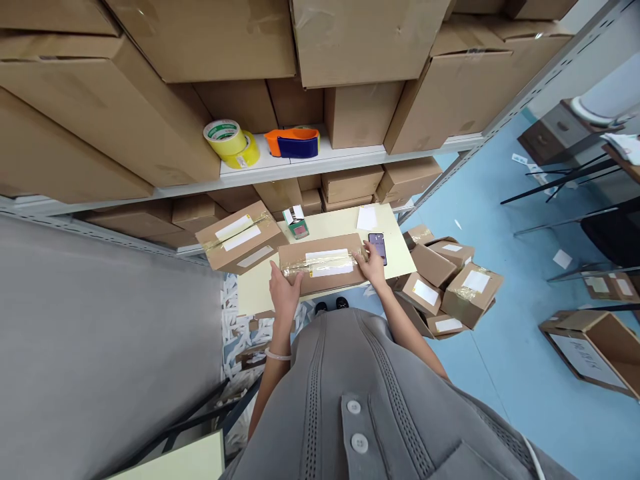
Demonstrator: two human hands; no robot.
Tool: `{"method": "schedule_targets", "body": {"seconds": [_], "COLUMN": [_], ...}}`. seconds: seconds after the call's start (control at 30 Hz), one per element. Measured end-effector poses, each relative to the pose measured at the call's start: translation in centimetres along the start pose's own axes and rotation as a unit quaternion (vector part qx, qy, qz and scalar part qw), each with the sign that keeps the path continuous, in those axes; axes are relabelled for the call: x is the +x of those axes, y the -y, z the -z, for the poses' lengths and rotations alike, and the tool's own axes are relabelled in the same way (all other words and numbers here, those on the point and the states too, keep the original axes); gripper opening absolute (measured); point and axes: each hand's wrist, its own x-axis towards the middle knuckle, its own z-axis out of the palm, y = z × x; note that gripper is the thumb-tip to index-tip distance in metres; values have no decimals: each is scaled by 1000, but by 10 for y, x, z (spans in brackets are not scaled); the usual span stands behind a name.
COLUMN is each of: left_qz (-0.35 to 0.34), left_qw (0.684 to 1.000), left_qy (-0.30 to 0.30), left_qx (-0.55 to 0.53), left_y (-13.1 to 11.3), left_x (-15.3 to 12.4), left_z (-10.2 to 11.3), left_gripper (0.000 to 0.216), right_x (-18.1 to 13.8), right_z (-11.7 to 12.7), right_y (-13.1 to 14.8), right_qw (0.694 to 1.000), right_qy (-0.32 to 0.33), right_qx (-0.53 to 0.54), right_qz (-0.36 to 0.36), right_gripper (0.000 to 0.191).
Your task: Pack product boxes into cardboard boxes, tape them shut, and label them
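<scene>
A long cardboard box point(300, 255), sealed with clear tape over a white label, lies at the front of the pale table point(255, 293). My left hand point(285, 290) grips its left end, and my right hand point(371, 264) has its fingers around the right end. Just past my right hand lies a phone point(378, 248) with its screen lit. To the left is a second taped box point(243, 237) bearing white labels, set at a slant. A small green and white box point(296, 222) stands behind the held one, and a white paper point(367, 217) lies at the back right.
Shelves point(350, 157) full of cartons rise behind the table. Yellow tape rolls point(233, 143) and an orange and blue tape dispenser point(295, 143) sit on one shelf. Labelled boxes point(473, 293) are heaped on the floor at right. Paper strips point(233, 327) litter the floor at left.
</scene>
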Motion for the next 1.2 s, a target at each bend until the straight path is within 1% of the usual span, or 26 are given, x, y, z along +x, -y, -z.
{"method": "schedule_targets", "body": {"seconds": [0.07, 0.17, 0.33, 0.47, 0.57, 0.67, 0.73, 0.77, 0.83, 0.87, 0.9, 0.97, 1.0, 1.07, 1.2], "left_qz": [22, 42, 37, 48, 59, 49, 16, -14, -104, -154, -198, -256, -269, -274, -276], "left_qw": [1000, 999, 999, 999, 998, 999, 999, 998, 987, 978, 968, 951, 946, 942, 938], "left_qy": [16, 18, -5, -24, -23, -14, -34, -55, -85, -83, -68, -25, -10, 1, -10], "left_qx": [-16, -28, -14, -2, 3, 2, 21, 41, 92, 117, 138, 169, 179, 194, 208], "left_y": [0, 1, 0, 1, 4, 6, 3, -1, -11, -17, -23, -32, -35, -37, -32], "left_x": [-1, -2, 2, 10, 16, 21, 21, 20, 16, 13, 10, 5, 3, 0, 1], "left_z": [-1, 0, 9, 14, 15, 13, 9, 6, -2, -8, -13, -24, -29, -37, -43], "left_gripper": [92, 85, 78, 77, 77, 77, 77, 76, 72, 70, 68, 65, 64, 64, 63], "right_x": [0, 0, 4, 15, 25, 32, 35, 36, 37, 37, 37, 37, 37, 37, 38], "right_z": [-1, 0, 0, -7, -11, -13, -14, -15, -16, -16, -17, -17, -17, -15, -13], "right_y": [-1, 0, 5, 12, 16, 17, 17, 17, 17, 17, 17, 17, 17, 17, 17], "right_qw": [999, 998, 999, 999, 999, 999, 999, 999, 1000, 1000, 1000, 1000, 1000, 999, 998], "right_qy": [25, 34, 43, 38, 36, 35, 34, 33, 29, 27, 26, 27, 29, 34, 51], "right_qx": [-5, -5, 4, 1, 8, 8, 5, 2, -5, -7, -8, -2, 1, 1, -23], "right_qz": [-29, -43, -6, 0, 8, 10, 7, 5, -3, -8, -12, -11, -7, 8, 31], "right_gripper": [55, 53, 49, 50, 48, 46, 45, 45, 46, 47, 48, 49, 49, 48, 47]}}
